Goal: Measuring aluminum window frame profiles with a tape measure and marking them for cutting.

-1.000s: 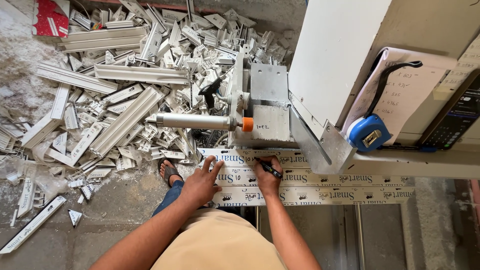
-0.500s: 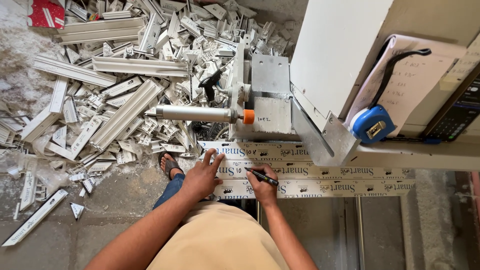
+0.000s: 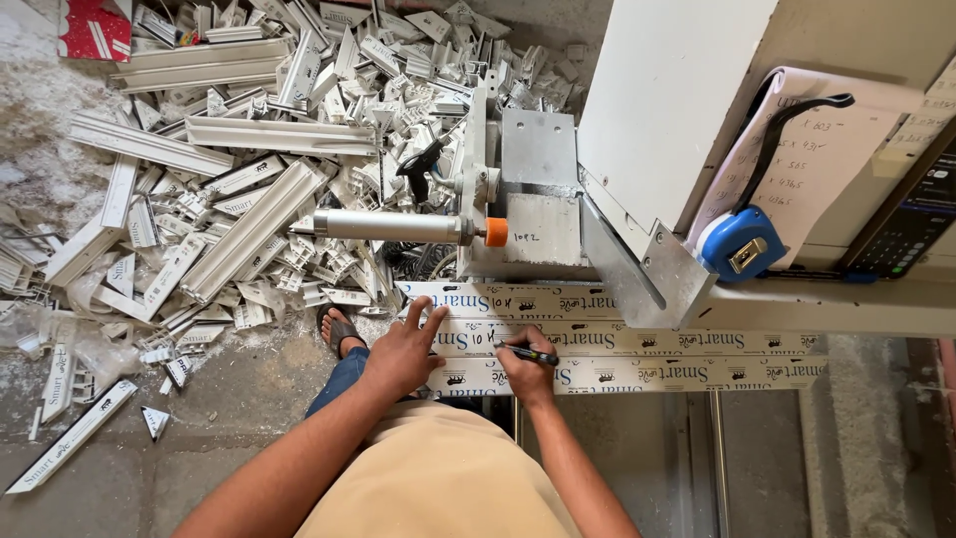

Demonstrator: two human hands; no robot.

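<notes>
Three white plastic profile strips (image 3: 637, 344) with dark printing lie side by side across a machine's support rails. My left hand (image 3: 403, 351) presses flat on their left ends, fingers spread. My right hand (image 3: 526, 366) grips a black marker pen (image 3: 528, 351) with its tip on the middle strip, beside small hand-drawn marks.
A grey cutting machine (image 3: 533, 204) with a metal cylinder (image 3: 393, 226) and orange cap sits just beyond the strips. A blue tape measure (image 3: 740, 244), a paper sheet and a calculator (image 3: 911, 234) rest on the right. Heaps of white profile offcuts (image 3: 229, 189) cover the floor at left.
The view has shifted slightly. My right hand with the pen has moved a little along the middle strip; my left hand stays pressed on the strips.
</notes>
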